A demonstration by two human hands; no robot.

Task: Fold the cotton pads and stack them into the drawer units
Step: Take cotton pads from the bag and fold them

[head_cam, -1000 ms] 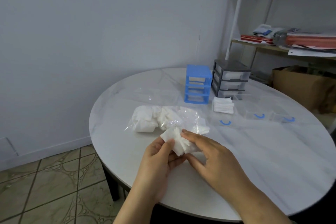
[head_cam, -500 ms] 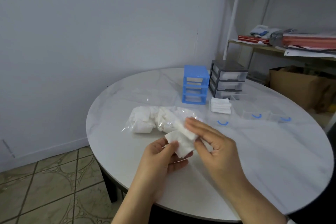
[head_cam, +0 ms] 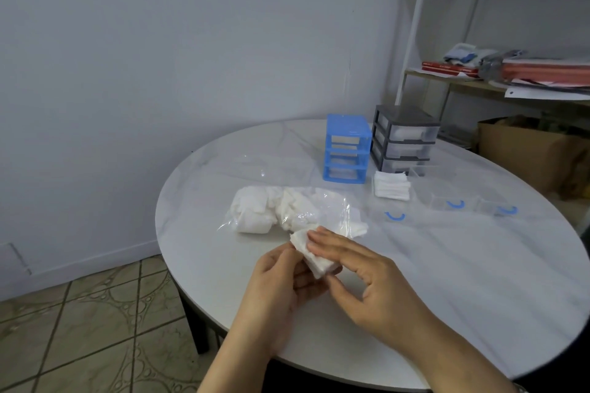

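A folded white cotton pad (head_cam: 314, 257) sits between both hands above the near part of the round table. My left hand (head_cam: 281, 284) pinches its left edge from below. My right hand (head_cam: 354, 271) lays its fingers over the top and its thumb under the lower corner. Behind them lies a clear plastic bag (head_cam: 287, 210) of loose white pads. A blue drawer unit (head_cam: 347, 148) with empty slots and a grey drawer unit (head_cam: 404, 139) stand at the back. A small stack of folded pads (head_cam: 391, 185) lies in front of the grey unit.
Three clear drawers with blue handles (head_cam: 455, 201) lie on the white marble table (head_cam: 447, 281) to the right. A flat clear plastic sheet (head_cam: 255, 166) lies left of the blue unit. A shelf with papers (head_cam: 526, 73) and a cardboard box (head_cam: 526, 153) stand behind right.
My right hand has pressed the pad's upper flap down, so the pad is now folded smaller between both hands. The camera view shifted slightly.
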